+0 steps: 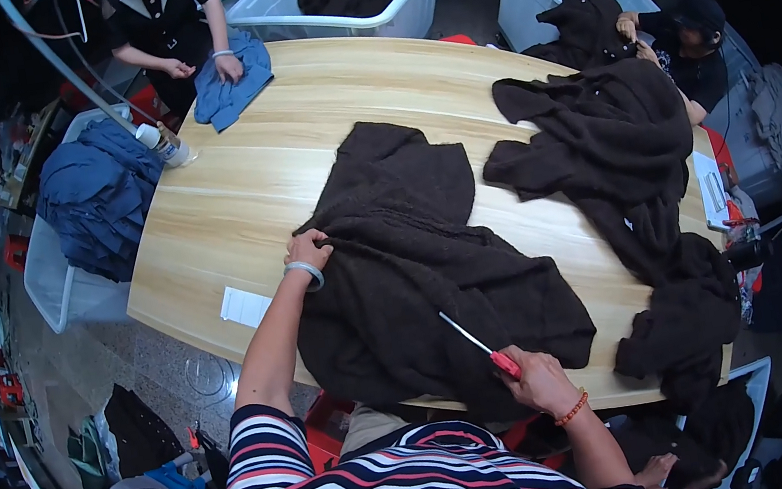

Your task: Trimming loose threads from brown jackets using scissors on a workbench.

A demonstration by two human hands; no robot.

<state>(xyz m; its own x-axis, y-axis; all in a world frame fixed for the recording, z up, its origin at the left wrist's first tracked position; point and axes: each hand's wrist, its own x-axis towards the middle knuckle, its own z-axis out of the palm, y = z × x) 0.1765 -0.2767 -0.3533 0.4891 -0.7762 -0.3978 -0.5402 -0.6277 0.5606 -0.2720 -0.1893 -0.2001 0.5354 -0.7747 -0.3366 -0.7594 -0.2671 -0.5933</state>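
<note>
A dark brown knitted garment lies spread and rumpled on the wooden table in front of me, its lower part hanging over the near edge. My left hand, with a pale bangle at the wrist, is closed on a fold at the garment's left side. In my right hand, which wears a beaded bracelet, is a pair of scissors with red handles. Their slim metal blades point up and left, over the garment's lower middle. My fingers partly hide the handles.
More dark garments are heaped along the right side of the wooden table, near a co-worker. Another person handles a blue garment at the far left. A white paper lies left; a bin holds blue clothes.
</note>
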